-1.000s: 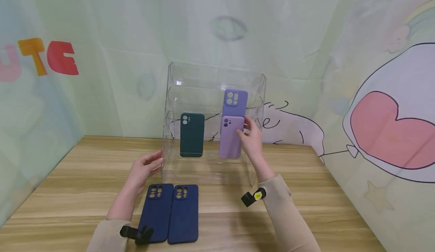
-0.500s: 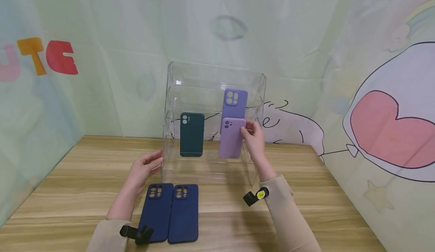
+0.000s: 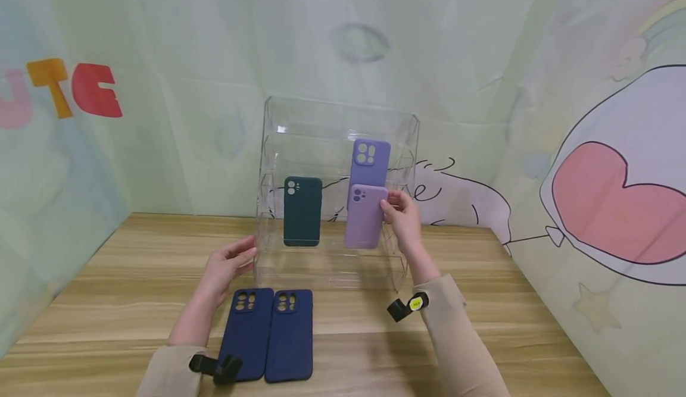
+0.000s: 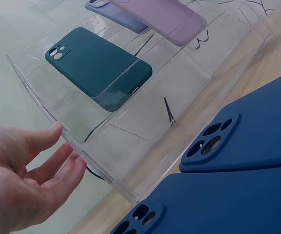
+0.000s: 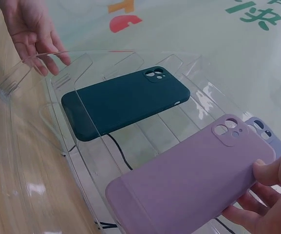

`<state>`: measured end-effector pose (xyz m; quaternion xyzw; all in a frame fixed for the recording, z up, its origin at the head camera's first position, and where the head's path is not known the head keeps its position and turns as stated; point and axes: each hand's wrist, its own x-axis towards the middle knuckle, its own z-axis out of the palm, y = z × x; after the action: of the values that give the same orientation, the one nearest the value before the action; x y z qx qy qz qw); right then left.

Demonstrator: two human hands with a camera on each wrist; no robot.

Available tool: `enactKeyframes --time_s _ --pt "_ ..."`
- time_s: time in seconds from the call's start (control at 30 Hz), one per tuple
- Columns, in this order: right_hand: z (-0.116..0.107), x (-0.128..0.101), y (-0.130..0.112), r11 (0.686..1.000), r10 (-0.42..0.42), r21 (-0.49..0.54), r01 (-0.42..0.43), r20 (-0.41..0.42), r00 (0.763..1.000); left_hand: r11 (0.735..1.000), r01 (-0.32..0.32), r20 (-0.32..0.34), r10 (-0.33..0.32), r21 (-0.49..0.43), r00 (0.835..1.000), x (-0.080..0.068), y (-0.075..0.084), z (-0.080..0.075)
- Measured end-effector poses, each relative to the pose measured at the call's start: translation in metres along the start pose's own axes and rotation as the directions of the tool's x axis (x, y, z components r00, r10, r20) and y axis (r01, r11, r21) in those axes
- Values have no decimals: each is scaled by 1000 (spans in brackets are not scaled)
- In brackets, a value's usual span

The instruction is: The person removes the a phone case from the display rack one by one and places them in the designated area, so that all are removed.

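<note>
Right hand [image 3: 403,218] pinches the lilac case [image 3: 365,216] by its upper edge, centre frame, against the clear rack [image 3: 278,117]. Left hand [image 3: 225,269] rests open-fingered at the rack's left wall. Three cases racked; two navy cases [image 3: 268,334] wait on the surface [image 3: 134,266].

A lilac case [image 3: 366,216] overlaps a violet case [image 3: 370,162], beside a dark green case [image 3: 302,211] on the clear rack [image 3: 278,117], with two navy cases [image 3: 270,334] on the wood-grain desk [image 3: 134,266].
</note>
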<state>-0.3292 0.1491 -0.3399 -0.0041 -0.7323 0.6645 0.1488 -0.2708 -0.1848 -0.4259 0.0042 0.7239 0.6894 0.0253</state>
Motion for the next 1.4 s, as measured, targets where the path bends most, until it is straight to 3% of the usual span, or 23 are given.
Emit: enactKeyframes --time_s 0.6,1.03,1.4 --pt "-7 -1 -14 996 -71 54 72 -32 997 1000 12 5 -12 -6 1000 1 -4 -1" --pt "-9 -10 -28 993 25 115 -31 49 998 1000 11 -7 -11 -11 1000 1 -3 -1" --pt "-9 -23 -23 989 74 117 -88 116 990 1000 5 -4 -5 -14 1000 4 -4 -1"
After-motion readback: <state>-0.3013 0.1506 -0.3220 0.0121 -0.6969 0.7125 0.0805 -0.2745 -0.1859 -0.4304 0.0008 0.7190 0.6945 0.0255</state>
